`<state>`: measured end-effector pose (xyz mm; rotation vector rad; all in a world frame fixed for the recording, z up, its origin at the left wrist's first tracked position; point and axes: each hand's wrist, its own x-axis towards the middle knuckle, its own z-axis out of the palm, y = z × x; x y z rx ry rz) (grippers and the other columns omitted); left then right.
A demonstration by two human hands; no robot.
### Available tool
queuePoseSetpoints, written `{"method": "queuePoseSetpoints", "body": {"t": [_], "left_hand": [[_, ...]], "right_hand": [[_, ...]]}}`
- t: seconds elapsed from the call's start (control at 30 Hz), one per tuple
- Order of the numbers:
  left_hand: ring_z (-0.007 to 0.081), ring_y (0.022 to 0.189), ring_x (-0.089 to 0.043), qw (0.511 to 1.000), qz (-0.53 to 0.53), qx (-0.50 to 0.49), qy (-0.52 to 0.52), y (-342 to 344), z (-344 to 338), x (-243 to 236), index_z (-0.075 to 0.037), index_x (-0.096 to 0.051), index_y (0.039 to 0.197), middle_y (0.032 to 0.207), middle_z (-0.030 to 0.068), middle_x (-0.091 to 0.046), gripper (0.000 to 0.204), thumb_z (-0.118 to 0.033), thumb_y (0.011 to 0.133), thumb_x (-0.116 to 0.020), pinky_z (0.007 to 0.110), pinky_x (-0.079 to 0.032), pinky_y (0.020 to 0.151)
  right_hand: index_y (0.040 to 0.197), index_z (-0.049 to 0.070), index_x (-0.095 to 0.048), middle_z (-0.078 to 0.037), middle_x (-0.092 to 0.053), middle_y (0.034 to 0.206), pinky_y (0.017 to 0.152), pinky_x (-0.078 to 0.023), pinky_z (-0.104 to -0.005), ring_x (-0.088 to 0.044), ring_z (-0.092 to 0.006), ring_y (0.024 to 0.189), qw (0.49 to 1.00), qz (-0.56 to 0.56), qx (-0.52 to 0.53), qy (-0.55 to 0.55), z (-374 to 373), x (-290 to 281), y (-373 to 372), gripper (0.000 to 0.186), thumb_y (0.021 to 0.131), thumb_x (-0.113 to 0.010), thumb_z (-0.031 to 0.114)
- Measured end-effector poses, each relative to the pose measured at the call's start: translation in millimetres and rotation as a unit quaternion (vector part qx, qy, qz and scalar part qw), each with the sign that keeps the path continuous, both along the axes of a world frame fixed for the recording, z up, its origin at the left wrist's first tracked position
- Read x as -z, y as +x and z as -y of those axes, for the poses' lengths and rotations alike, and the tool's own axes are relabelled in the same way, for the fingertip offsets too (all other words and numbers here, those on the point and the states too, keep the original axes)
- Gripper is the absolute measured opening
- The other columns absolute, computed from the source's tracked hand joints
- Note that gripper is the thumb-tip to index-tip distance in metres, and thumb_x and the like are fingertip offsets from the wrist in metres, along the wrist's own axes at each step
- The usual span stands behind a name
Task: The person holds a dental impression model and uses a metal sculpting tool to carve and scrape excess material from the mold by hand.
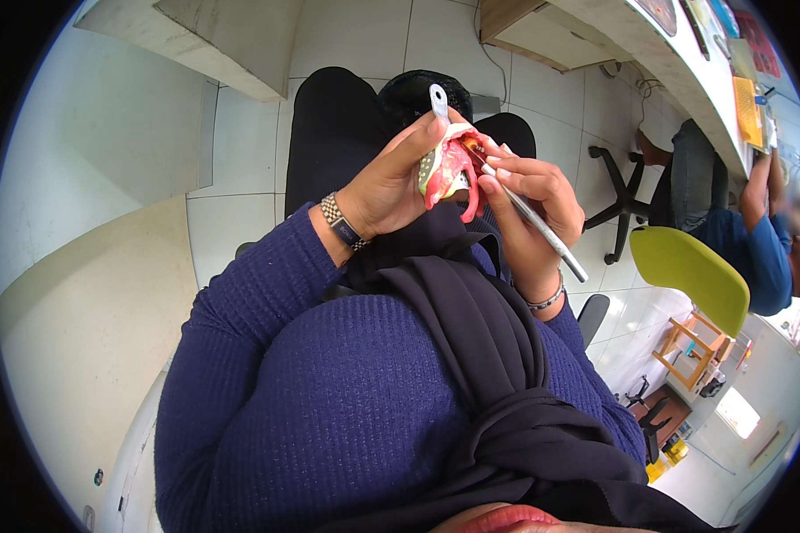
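Observation:
My left hand [384,182] is closed around what looks like a dental impression tray [438,100], its flat metal handle with a hole pointing away from me. Cream and pinkish-red material [453,164] fills and overhangs it, with a red strip hanging at the near right side. In my right hand [542,197] is a slim silver hand tool [547,234], gripped like a pen. Its thin tip reaches the right side of the red material, by a small orange-brown spot; the exact contact is too small to tell. Both hands are above my lap.
A white worktable [684,80] runs along the far right, with an orange-yellow object [748,111] on it. At the right, a person in blue [756,258] sits by a lime-green chair back [692,277]. Pale panels [98,160] stand on my left.

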<state>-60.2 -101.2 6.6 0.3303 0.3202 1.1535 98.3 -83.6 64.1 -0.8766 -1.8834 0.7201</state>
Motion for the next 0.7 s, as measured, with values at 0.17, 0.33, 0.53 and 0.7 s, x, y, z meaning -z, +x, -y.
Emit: {"method": "queuePoseSetpoints", "body": {"t": [0.17, 0.33, 0.53, 0.7], "left_hand": [[0.0194, 0.108, -0.056, 0.999, -0.028, -0.007, 0.017, 0.4, -1.1, -3.1, -0.008, -0.047, 0.118, 0.116, 0.0103, -0.055, 0.050, -0.051, 0.092, -0.045, 0.033, -0.051, 0.087], [0.0207, 0.106, -0.058, 0.999, -0.034, 0.010, 0.027, 0.6, -1.7, -1.7, -0.007, -0.046, 0.120, 0.117, 0.0112, -0.056, 0.055, -0.054, 0.092, -0.043, 0.036, -0.051, 0.087], [0.0213, 0.106, -0.058, 0.999, -0.039, 0.006, 0.018, -0.8, -1.9, -3.1, -0.008, -0.046, 0.121, 0.117, 0.0113, -0.056, 0.054, -0.055, 0.092, -0.042, 0.036, -0.052, 0.086], [0.0158, 0.104, -0.056, 1.000, 0.026, 0.000, -0.003, -0.5, -3.7, -5.8, -0.006, -0.051, 0.111, 0.109, 0.0087, -0.058, 0.041, -0.044, 0.093, -0.051, 0.032, -0.046, 0.092]], "right_hand": [[0.081, -0.001, -0.060, -0.014, -0.066, 0.086, 0.084, -0.054, -0.0381, -0.067, -0.0237, 0.084, 0.999, -0.034, -0.018, -0.027, -3.2, 3.0, 3.7, 0.018, 0.070, -0.075, -0.004], [0.081, -0.001, -0.058, -0.014, -0.065, 0.086, 0.083, -0.055, -0.0384, -0.067, -0.0225, 0.084, 0.996, -0.062, -0.024, -0.054, -3.2, -2.2, 6.2, 0.020, 0.070, -0.074, -0.006], [0.080, 0.000, -0.059, -0.013, -0.065, 0.084, 0.082, -0.055, -0.0379, -0.067, -0.0226, 0.083, 0.999, -0.027, -0.019, -0.030, -5.2, 0.1, 5.8, 0.020, 0.070, -0.075, -0.005], [0.080, -0.001, -0.060, -0.013, -0.066, 0.084, 0.082, -0.055, -0.0371, -0.067, -0.0222, 0.082, 1.000, -0.011, -0.015, -0.021, -6.8, 0.0, 4.6, 0.020, 0.069, -0.075, -0.004]]}}
